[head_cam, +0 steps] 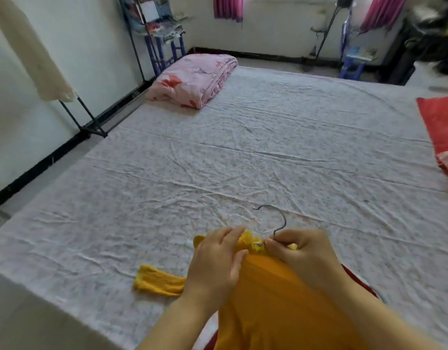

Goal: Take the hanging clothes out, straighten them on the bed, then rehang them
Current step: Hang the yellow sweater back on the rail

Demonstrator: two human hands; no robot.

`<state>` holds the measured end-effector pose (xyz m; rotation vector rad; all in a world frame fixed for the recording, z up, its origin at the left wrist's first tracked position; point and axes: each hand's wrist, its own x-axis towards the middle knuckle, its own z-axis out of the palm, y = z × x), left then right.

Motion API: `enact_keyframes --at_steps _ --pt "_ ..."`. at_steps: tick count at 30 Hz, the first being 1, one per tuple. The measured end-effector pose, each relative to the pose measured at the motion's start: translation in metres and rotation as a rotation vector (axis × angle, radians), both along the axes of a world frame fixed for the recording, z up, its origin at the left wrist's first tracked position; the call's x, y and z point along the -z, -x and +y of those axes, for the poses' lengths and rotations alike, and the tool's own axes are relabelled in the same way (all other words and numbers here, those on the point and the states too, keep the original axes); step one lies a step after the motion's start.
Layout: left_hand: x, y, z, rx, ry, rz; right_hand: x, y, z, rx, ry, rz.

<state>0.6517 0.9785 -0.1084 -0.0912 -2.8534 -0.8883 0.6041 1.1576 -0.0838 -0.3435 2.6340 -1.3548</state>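
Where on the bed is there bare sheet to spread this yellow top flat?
Widest bare sheet lies beyond the hanger, between the pink quilt far left and the red pillow at right. Also left of the sleeve. Crowded at the near edge: left hand grips the yellow top, right hand pinches the hanger.

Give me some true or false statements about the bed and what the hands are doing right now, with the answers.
1. The hook of the silver wire hanger sticks out beyond the collar of the orange-yellow knit garment. True.
2. The left hand rests flat on the bare sheet. False: it grips the garment near the collar.
3. The right hand pinches at the base of the hanger's hook. True.
4. The folded pink floral quilt touches the garment. False: it lies at the far left corner of the white-sheeted bed, well apart.
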Motion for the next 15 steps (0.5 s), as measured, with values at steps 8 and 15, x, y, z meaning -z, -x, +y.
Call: enact_keyframes --at_steps 8,15 --pt "-0.084 -0.132 -0.136 -0.125 -0.042 0.183 -0.12 -0.111 -0.149 -0.191 0.079 0.151" --pt "-0.119 -0.267 -0.264 -0.458 0.01 0.37 -0.163 -0.211 -0.303 -0.425 0.055 0.309"
